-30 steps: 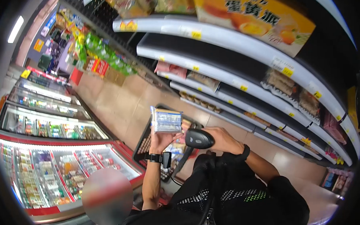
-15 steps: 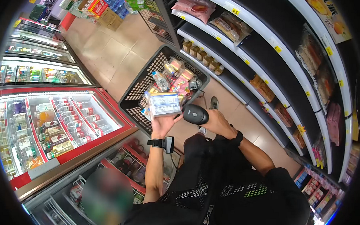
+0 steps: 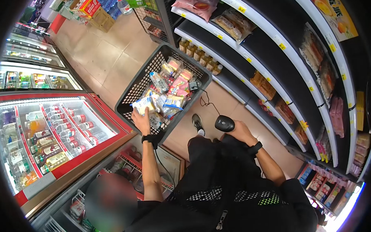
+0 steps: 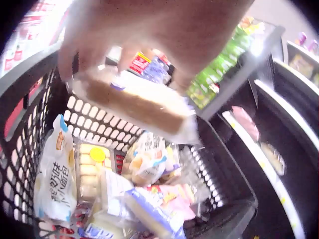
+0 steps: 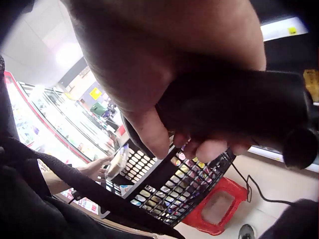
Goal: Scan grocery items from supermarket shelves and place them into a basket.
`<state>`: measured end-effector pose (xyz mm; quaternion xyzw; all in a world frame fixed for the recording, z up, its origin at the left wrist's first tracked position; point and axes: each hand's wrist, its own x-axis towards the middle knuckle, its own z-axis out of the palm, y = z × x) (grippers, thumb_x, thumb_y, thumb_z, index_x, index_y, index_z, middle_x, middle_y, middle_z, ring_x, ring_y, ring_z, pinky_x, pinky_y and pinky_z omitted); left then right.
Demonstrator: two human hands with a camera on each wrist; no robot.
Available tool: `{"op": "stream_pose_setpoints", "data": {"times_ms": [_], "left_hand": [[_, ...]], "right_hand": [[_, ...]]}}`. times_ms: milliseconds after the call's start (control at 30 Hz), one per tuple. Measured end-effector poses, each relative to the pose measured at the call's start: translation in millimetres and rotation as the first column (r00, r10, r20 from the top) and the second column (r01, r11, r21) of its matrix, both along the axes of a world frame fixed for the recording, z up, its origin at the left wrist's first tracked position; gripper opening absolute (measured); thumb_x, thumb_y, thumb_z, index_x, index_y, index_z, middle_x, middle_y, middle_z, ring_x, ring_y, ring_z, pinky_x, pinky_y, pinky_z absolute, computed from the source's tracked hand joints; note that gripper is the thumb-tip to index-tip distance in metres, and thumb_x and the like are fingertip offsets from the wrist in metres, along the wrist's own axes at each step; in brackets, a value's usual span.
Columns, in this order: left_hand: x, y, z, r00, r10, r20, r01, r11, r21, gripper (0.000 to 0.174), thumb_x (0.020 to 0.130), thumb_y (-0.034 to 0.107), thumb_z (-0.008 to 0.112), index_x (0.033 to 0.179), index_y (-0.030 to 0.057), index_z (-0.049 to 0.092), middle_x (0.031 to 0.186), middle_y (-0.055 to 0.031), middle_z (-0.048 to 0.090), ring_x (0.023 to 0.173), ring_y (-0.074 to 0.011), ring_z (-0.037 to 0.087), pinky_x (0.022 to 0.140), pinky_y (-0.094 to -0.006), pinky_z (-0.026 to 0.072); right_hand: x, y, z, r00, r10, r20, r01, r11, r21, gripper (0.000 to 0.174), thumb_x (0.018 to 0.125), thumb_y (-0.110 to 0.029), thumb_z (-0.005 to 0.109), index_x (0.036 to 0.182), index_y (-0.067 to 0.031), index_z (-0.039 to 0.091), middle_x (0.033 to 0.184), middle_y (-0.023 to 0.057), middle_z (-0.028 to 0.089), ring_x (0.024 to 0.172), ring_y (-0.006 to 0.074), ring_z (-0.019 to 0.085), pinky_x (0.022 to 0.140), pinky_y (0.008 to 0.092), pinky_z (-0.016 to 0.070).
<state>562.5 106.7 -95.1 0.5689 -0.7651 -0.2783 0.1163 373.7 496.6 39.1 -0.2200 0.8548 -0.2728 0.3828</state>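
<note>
"What have your fingers got?"

"My left hand (image 3: pixel 142 122) clamps a wrapped bread (image 4: pixel 134 105) between thumb and fingers, above the black plastic basket (image 3: pixel 136 84). My right hand (image 3: pixel 243 133) is curled round a black handheld scanner (image 3: pixel 224 123)."

"Anything in the way?"

"My own hand hides part of the packet, and other packets crowd beneath. A red-edged freezer (image 3: pixel 78 158) stands left of the basket, shelving (image 3: pixel 287 51) right."

"Any writing?"

"小面包 on a white bag (image 4: pixel 56 174) in the basket, 黄派 on a yellow box (image 3: pixel 337 14). My packet's lettering is too blurred."
</note>
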Motion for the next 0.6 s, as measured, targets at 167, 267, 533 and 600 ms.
{"op": "stream_pose_setpoints", "data": {"times_ms": [167, 267, 533, 600], "left_hand": [[-4.6, 43.2, -9.1, 0.933, -0.358, 0.026, 0.357, 0.919, -0.168, 0.055, 0.083, 0.035, 0.068, 0.128, 0.0063, 0.053, 0.120, -0.0230, 0.058, 0.107, -0.0391, 0.056, 0.091, -0.0456, 0.0442], [-13.4, 89.4, -16.0, 0.825, -0.565, -0.026, 0.566, 0.825, 0.011, 0.048, 0.084, 0.033, 0.066, 0.122, 0.0066, 0.054, 0.098, -0.0185, 0.065, 0.086, -0.0362, 0.064, 0.076, -0.0437, 0.0505], [-11.4, 122.9, -34.8, 0.789, -0.607, 0.090, 0.598, 0.794, 0.113, 0.039, 0.081, 0.016, 0.060, 0.119, 0.0105, 0.055, 0.095, -0.0181, 0.067, 0.090, -0.0372, 0.064, 0.078, -0.0489, 0.0513], [-15.2, 121.5, -36.6, 0.748, -0.648, 0.146, 0.647, 0.760, 0.061, 0.040, 0.080, 0.014, 0.059, 0.120, 0.0119, 0.056, 0.092, -0.0183, 0.068, 0.087, -0.0374, 0.065, 0.078, -0.0483, 0.0520]], "right_hand": [[4.4, 0.2, -10.6, 1.000, 0.021, 0.014, -0.020, 0.999, -0.046, 0.026, 0.073, -0.019, 0.072, 0.092, -0.0020, 0.069, 0.085, 0.0218, 0.068, 0.085, 0.0385, 0.066, 0.075, 0.0437, 0.0506], [2.3, -12.9, -5.7, 0.997, 0.075, 0.032, -0.075, 0.997, -0.025, 0.029, 0.073, -0.019, 0.072, 0.097, -0.0020, 0.067, 0.088, 0.0238, 0.067, 0.087, 0.0403, 0.065, 0.076, 0.0448, 0.0501], [5.9, -16.3, -2.7, 0.978, 0.209, 0.013, -0.210, 0.978, 0.015, 0.041, 0.071, -0.017, 0.076, 0.107, -0.0009, 0.064, 0.099, 0.0216, 0.067, 0.098, 0.0383, 0.063, 0.084, 0.0422, 0.0481], [7.3, -7.4, -7.8, 0.977, 0.206, 0.048, -0.207, 0.978, 0.016, 0.047, 0.071, -0.019, 0.077, 0.113, -0.0019, 0.062, 0.103, 0.0215, 0.066, 0.100, 0.0391, 0.062, 0.086, 0.0423, 0.0478]]}}
